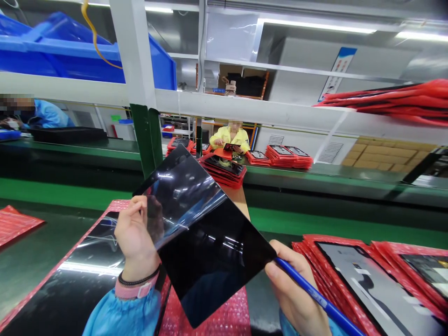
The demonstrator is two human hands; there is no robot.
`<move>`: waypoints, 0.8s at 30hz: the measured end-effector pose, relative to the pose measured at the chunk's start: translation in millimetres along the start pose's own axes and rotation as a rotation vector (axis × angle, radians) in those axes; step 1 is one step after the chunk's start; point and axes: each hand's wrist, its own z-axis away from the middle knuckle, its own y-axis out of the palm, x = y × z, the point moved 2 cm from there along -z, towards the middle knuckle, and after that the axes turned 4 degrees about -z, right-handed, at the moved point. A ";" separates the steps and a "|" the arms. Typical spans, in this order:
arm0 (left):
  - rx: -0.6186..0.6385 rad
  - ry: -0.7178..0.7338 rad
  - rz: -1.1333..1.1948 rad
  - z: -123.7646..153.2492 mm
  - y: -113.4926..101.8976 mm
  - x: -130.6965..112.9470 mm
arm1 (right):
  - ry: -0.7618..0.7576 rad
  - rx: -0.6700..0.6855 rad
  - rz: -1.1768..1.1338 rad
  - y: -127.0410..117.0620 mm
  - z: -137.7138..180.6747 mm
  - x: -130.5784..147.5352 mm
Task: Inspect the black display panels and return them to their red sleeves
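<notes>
A glossy black screen panel [213, 252] is held up at a tilt in front of me. My right hand [297, 284] pinches its right corner between thumb and fingers, with a blue pen [315, 294] also in its grip. A clear film [189, 212] lies over the panel's upper left part, its folded-back edge crossing the glass diagonally. At the left side, my left hand [136, 233] is closed, its fingers pinching the film. Beneath the panel lies red bubble wrap [213, 310]. A larger black panel [77, 275] rests on red wrap to the left.
Stacked red bubble sleeves with grey-backed panels [381, 284] stand at right. Another red stack [224, 170] is ahead. A white post [135, 51] and rail [245, 102] cross the view. Co-workers sit beyond, one in a yellow top [229, 135], one in blue [52, 114].
</notes>
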 end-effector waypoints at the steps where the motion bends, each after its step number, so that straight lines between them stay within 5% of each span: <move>1: -0.009 -0.012 0.042 0.7 0.9 -0.4 | -0.004 0.001 0.019 -0.3 0.2 0.9; 10: 0.015 0.008 0.115 1.2 7.9 -4.9 | 0.050 -0.037 0.157 -7.6 2.0 -3.1; 20: 0.419 -0.233 0.112 37.6 20.1 -8.0 | 0.057 -0.041 0.183 -8.5 -2.9 -1.8; 24: 0.461 -0.226 0.115 43.1 19.9 -6.4 | 0.036 0.071 0.175 0.5 -3.8 8.2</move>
